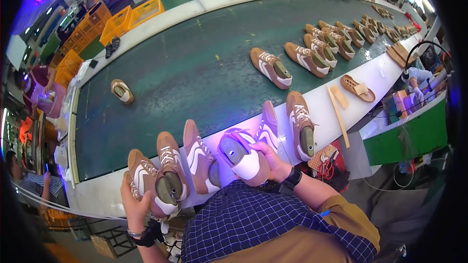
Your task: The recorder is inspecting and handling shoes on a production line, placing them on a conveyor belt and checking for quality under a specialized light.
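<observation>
My right hand (pixel 274 163) grips a brown and white sneaker (pixel 246 166) by its heel side, thumb at the collar. That sneaker is tilted with its opening toward me, and a dark green form shows inside. Fingers of my left hand (pixel 134 201) are closed along the side of another brown sneaker (pixel 143 171) with white laces, on the white ledge. Right beside it stands a matching sneaker (pixel 167 152), then another sneaker (pixel 195 151) turned on its side. Behind the held shoe, a further sneaker (pixel 267 125) is partly hidden; a laced sneaker (pixel 298 112) stands to its right.
Along the green conveyor belt (pixel 161 68), several similar sneakers (pixel 317 48) line the right side, and one small shoe (pixel 122 91) lies far left. A sandal-like sole piece (pixel 357 88) and tan strips (pixel 338 112) rest on the right ledge. Other people work farther off.
</observation>
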`<state>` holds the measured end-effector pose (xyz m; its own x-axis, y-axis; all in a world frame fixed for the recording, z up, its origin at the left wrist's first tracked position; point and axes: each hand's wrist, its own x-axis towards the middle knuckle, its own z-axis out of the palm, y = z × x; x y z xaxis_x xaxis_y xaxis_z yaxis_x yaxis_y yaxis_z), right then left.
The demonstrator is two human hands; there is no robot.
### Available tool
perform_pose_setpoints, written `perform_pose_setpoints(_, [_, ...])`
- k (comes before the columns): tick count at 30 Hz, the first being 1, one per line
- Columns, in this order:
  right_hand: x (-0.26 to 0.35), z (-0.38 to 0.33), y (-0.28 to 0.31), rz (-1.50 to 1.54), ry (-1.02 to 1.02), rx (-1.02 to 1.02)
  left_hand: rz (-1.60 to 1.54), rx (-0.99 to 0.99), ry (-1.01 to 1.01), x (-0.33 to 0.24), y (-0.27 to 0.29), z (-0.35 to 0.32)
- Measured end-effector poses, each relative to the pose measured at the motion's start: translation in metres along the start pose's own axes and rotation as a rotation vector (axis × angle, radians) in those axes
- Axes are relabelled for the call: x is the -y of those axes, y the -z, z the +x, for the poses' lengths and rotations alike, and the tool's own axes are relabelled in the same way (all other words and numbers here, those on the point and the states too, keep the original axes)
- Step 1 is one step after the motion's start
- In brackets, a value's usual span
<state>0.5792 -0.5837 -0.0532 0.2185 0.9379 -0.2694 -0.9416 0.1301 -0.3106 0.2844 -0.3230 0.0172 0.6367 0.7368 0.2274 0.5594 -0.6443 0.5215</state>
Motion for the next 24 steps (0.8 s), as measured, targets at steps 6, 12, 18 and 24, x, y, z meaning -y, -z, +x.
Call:
perform_pose_setpoints(6, [-0.001,0.007,-0.007,0.044,-0.240,0.062,-0.073,0.225,-0.636,-0.122,-0.022,0.019])
perform_pose_setpoints(12, [0.000,0.015,-0.014,-0.079,-0.136,-0.001,-0.431,0.424,-1.017,-0.181,-0.092,0.055])
perform_pose_setpoints(18, [0.023,0.005,0.008,-0.105,-0.259,0.245,-0.545,0.403,-0.819,-0.177,-0.109,0.072])
perform_pose_setpoints(24, [0.037,-0.022,-0.001,-0.904,0.141,-0.088,-0.829,0.493,-0.537,-0.157,-0.110,0.098])
